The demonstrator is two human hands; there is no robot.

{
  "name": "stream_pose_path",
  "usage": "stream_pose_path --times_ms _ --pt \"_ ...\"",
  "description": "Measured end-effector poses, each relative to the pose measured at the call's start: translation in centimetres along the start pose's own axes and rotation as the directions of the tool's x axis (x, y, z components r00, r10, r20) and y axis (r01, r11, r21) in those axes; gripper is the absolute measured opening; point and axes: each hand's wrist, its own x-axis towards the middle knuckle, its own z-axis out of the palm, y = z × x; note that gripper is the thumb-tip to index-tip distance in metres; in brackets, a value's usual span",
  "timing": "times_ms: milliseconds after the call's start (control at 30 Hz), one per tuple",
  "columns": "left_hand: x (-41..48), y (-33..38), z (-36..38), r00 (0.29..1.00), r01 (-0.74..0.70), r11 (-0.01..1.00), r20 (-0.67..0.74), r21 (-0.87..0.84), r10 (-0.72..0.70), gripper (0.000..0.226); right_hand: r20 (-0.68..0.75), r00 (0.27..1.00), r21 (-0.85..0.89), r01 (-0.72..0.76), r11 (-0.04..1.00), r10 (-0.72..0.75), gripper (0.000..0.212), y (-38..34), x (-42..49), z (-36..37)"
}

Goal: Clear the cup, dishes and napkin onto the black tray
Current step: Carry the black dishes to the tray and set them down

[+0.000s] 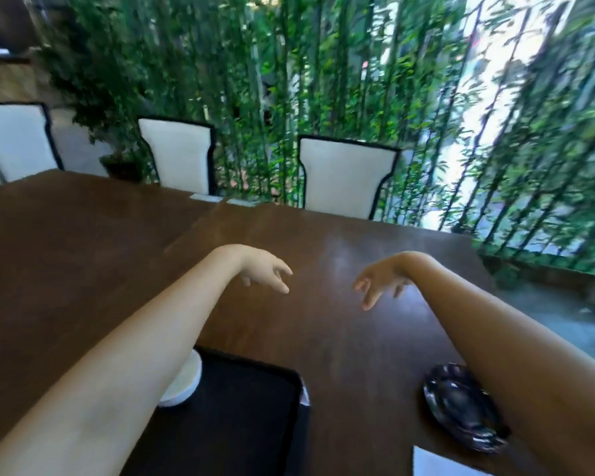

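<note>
At the near edge, a white napkin (440,463) lies on the table, cut off by the frame. Just left of it sits the black tray (255,424), with a white dish (182,386) on its far left corner, mostly hidden under the left forearm. To the right, off the tray, a dark glossy dish (461,407) rests on the wood, its right side covered by the right forearm. No cup can be made out.

Farther out, both arms reach over bare tabletop. The left hand (265,269) and right hand (378,281) hang above the surface with fingers loosely spread and drooping, gripping nothing, well apart from each other.

The brown table (340,242) is glossy, with a seam running away to the left. Three white chairs (344,173) with dark trim stand at its far side. Behind them rises a bamboo screen (323,63), blurred, with bright light showing through on the right.
</note>
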Motion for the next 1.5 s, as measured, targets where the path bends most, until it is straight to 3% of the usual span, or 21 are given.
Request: stream_pose_path --times_ms 233,433,633,1067,1200,1500 --pt "5.8 11.9 -0.1 0.987 -0.155 0.98 -0.029 0.128 0.159 0.062 -0.19 0.973 0.114 -0.108 0.988 0.129 0.06 12.3 -4.5 -0.3" --pt "11.0 19.2 2.7 0.965 -0.258 0.951 -0.009 0.169 0.263 0.058 -0.201 0.955 0.181 -0.182 0.966 0.218 0.06 20.3 -6.9 2.3" --pt "15.0 23.5 7.2 0.953 -0.301 0.941 0.025 0.155 0.301 0.056 -0.185 0.959 0.181 -0.183 0.966 0.216 0.061 24.7 -6.0 6.4" --pt "19.0 23.3 18.4 0.972 -0.233 0.972 -0.04 -0.034 0.232 0.061 -0.252 0.952 0.304 -0.092 0.948 0.173 0.072 28.7 -0.5 17.6" --pt "19.0 22.6 21.8 0.968 -0.232 0.971 -0.107 -0.062 0.225 0.061 -0.274 0.947 0.389 -0.051 0.92 0.168 0.076 29.2 -0.1 20.7" --pt "18.8 22.1 26.7 0.924 -0.304 0.906 -0.323 -0.294 0.205 0.055 -0.395 0.904 0.562 0.098 0.821 0.162 0.079 29.3 0.3 24.7"
